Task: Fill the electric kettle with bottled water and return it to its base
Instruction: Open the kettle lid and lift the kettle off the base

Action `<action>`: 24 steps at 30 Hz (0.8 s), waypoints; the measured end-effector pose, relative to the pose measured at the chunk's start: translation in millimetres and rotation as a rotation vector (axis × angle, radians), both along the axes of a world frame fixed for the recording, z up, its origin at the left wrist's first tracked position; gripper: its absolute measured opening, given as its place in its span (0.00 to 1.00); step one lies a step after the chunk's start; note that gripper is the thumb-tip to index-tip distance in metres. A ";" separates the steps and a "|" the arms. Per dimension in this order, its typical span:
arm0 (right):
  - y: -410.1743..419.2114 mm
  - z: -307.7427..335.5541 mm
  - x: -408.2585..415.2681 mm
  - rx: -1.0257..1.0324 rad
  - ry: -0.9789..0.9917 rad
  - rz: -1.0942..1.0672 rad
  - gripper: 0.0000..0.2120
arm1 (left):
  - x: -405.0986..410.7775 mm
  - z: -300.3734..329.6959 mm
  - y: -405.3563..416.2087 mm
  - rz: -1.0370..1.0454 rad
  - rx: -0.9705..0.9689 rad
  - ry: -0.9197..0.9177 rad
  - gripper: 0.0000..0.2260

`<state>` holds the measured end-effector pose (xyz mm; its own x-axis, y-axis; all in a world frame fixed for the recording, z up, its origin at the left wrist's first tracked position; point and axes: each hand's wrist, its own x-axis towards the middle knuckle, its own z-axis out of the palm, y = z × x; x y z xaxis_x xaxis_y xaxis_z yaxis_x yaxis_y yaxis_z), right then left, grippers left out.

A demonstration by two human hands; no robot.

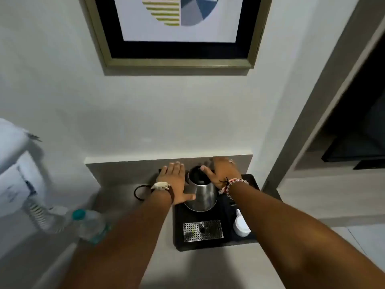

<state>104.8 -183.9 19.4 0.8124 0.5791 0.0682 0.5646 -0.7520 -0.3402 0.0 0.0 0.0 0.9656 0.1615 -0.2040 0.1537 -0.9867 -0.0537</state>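
Note:
A steel electric kettle (pixel 203 195) with a black lid stands on a black tray (pixel 179 236) on the counter. My left hand (pixel 176 182) lies flat just left of the kettle, fingers spread, thumb near the kettle's lower side. My right hand (pixel 221 171) reaches over the kettle's right side, its thumb on the black lid, fingers extended toward the wall. Neither hand grips anything. A clear water bottle (pixel 91 226) with a teal cap stands at the counter's left front. The kettle's base is hidden under it.
On the tray sit a perforated metal drip plate (pixel 203 230) and a white cup (pixel 240 226). A black cord (pixel 138 191) loops left of the tray. A white wall phone (pixel 14 180) with a coiled cord hangs at the left. A framed picture (pixel 177 32) hangs above.

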 end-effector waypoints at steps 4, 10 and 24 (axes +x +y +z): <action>14.3 -31.6 11.4 -0.100 0.022 -0.076 0.35 | 11.0 -26.4 -5.3 0.027 0.013 0.007 0.57; 28.2 -45.0 15.6 -0.095 0.006 -0.161 0.32 | 14.2 -41.3 -6.4 0.028 0.057 -0.036 0.58; -19.2 -51.0 29.8 0.699 0.540 -0.265 0.18 | 20.6 -47.4 -12.3 0.222 -0.511 -0.058 0.64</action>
